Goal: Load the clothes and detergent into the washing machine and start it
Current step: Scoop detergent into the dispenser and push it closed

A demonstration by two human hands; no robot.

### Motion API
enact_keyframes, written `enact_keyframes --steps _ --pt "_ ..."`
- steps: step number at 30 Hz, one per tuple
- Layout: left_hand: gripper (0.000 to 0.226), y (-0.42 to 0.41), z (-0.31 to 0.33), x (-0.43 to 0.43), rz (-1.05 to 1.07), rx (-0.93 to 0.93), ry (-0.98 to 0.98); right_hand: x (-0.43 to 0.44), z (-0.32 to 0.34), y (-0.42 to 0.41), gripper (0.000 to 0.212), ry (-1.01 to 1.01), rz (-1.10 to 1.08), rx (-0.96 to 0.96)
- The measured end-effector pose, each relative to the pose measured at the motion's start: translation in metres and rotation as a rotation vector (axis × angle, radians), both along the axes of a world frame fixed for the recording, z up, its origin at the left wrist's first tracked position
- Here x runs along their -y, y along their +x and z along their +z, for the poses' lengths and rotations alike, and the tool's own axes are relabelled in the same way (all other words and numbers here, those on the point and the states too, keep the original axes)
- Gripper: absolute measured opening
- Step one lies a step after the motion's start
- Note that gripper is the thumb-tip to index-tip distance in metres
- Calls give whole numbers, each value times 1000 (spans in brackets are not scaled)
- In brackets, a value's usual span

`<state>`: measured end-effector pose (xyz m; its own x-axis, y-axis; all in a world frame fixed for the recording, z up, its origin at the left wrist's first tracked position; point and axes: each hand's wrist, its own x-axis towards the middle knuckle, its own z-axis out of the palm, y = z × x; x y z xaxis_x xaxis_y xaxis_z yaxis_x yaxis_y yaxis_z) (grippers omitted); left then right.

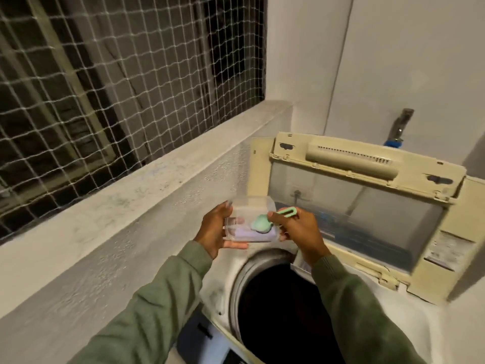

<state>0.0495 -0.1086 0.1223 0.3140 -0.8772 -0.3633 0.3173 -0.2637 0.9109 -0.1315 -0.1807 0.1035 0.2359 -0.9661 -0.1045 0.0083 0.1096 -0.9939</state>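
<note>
My left hand grips a clear plastic detergent container with pale purple powder at its bottom, held just above the far left rim of the washing machine. My right hand pinches the handle of a mint-green scoop whose bowl sits inside the container. The top-loading drum is open and dark below both hands; I cannot make out any clothes inside it. The cream lid stands raised behind the drum.
A grey concrete ledge runs along the left, with a netted window grille above it. A tap with a blue fitting sticks out of the white wall behind the machine. A dark blue panel shows at the machine's near left.
</note>
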Motion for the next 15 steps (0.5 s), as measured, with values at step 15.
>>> enact_keyframes --steps 15 --pt "26 133 105 -90 129 90 -158 -60 115 159 11 -101 175 47"
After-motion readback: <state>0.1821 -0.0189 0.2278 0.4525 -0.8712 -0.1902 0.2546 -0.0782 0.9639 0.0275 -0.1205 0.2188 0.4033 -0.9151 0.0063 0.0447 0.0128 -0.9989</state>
